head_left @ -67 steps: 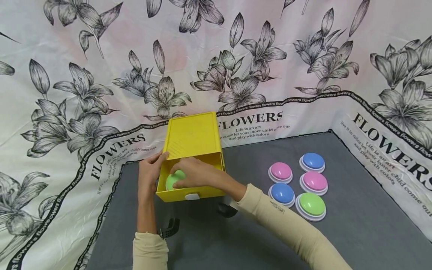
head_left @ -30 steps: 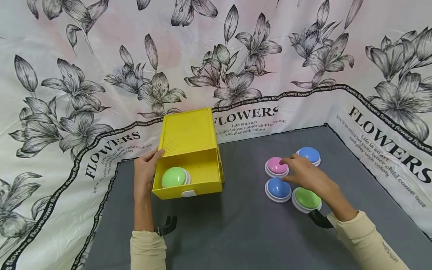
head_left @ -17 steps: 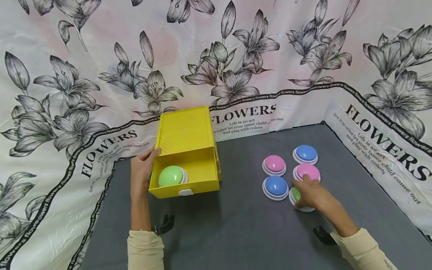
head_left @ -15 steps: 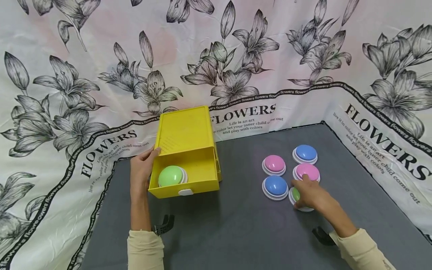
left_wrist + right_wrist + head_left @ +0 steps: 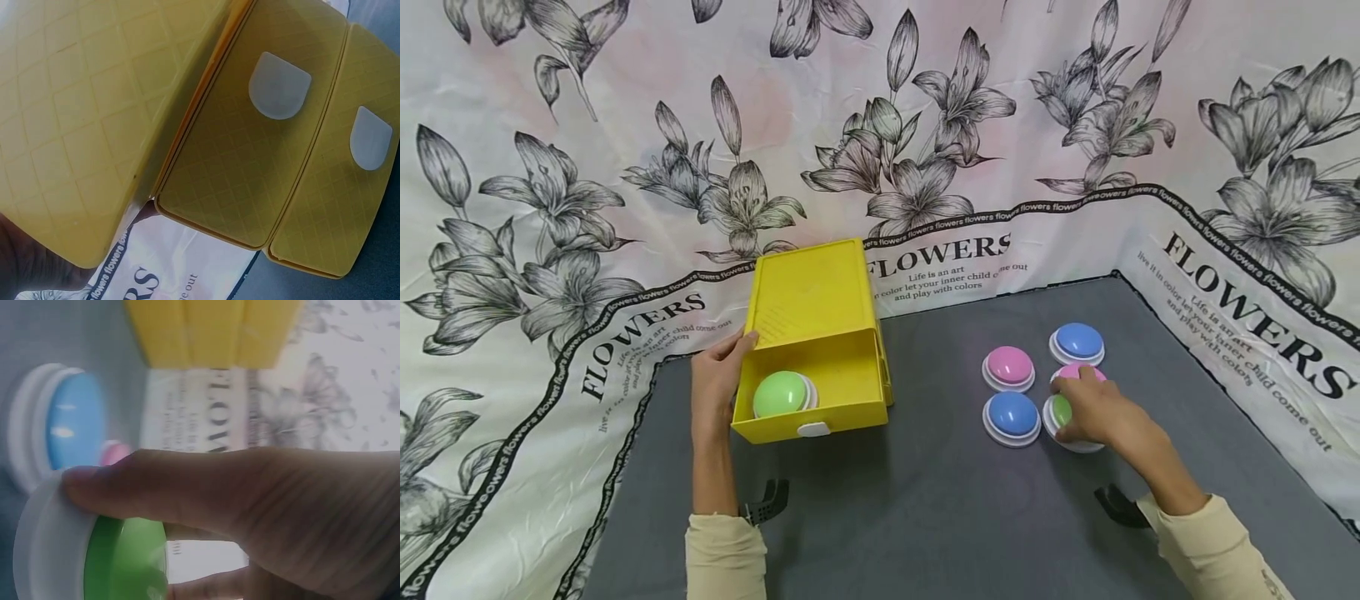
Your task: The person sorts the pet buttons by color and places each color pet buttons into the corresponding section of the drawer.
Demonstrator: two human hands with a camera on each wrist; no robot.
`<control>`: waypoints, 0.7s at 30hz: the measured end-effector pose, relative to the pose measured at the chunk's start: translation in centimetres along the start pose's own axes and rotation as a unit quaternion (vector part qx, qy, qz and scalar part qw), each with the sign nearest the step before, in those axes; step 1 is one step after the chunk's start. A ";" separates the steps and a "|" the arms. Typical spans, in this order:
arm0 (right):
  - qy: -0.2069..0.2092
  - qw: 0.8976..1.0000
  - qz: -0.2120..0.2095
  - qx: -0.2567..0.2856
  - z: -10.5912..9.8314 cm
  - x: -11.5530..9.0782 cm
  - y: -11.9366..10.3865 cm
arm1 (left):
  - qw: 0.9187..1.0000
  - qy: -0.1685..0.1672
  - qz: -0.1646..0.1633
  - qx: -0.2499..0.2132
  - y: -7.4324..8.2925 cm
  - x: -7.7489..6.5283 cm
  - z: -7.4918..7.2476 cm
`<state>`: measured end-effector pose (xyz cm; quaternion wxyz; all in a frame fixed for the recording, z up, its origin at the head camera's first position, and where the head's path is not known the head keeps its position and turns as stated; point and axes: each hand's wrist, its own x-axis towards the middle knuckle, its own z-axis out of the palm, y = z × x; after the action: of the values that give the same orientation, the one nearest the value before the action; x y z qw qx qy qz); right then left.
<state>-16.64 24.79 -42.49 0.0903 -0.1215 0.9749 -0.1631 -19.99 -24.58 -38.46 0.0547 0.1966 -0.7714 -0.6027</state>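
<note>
My right hand (image 5: 1101, 412) grips a green dome-shaped push button (image 5: 128, 562) by its white base, thumb along the near side. The fingers hide part of the dome in the head view. At the left, my left hand (image 5: 715, 375) holds the side of a yellow drawer box (image 5: 812, 292), its thumb at the top corner. The box's top drawer (image 5: 850, 412) is pulled out, and another green push button (image 5: 781, 393) lies in its left part. Two closed lower drawers with white tabs (image 5: 279, 86) show in the left wrist view.
Around the right hand on the grey tabletop (image 5: 940, 500) stand a blue push button (image 5: 1012, 413), a pink one (image 5: 1009, 365) and a farther blue one (image 5: 1079, 340). A second pink button (image 5: 1078, 372) is partly covered by the hand. Flower-printed cloth (image 5: 925, 125) hangs behind.
The right hand left the green button in the drawer, moved right to the group and took hold of another green button, which has shifted slightly up. The left hand stays on the box.
</note>
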 end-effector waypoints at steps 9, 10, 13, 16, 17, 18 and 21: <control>0.043 0.998 -0.044 0.021 -4.2 0.2 -4.3 | 1.000 0.000 0.005 -0.015 0.0 0.0 0.1; 0.044 0.998 -0.044 0.024 -4.7 0.3 -5.0 | 1.000 -0.001 0.005 -0.016 -0.1 0.0 0.1; 0.049 0.997 -0.050 0.029 -5.8 0.7 -7.1 | 1.000 0.001 0.007 -0.013 -0.2 0.0 0.0; 0.058 0.996 -0.056 0.036 -6.4 1.2 -9.3 | 1.000 0.003 0.008 -0.014 -0.3 -0.2 0.0; 0.061 0.996 -0.058 0.039 -6.5 1.3 -10.1 | 1.000 0.005 0.009 -0.013 -0.3 -0.2 0.0; 0.064 0.995 -0.062 0.041 -6.6 1.5 -10.8 | 1.000 0.005 0.009 -0.014 -0.3 -0.2 0.0; 0.081 0.993 -0.078 0.035 -7.0 2.0 -13.0 | 1.000 0.001 0.011 -0.018 -0.2 -0.1 0.1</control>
<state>-17.39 14.43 -31.80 0.0027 -0.1806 0.9602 -0.2130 -19.87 -24.47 -38.65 0.0653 0.1876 -0.7628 -0.6154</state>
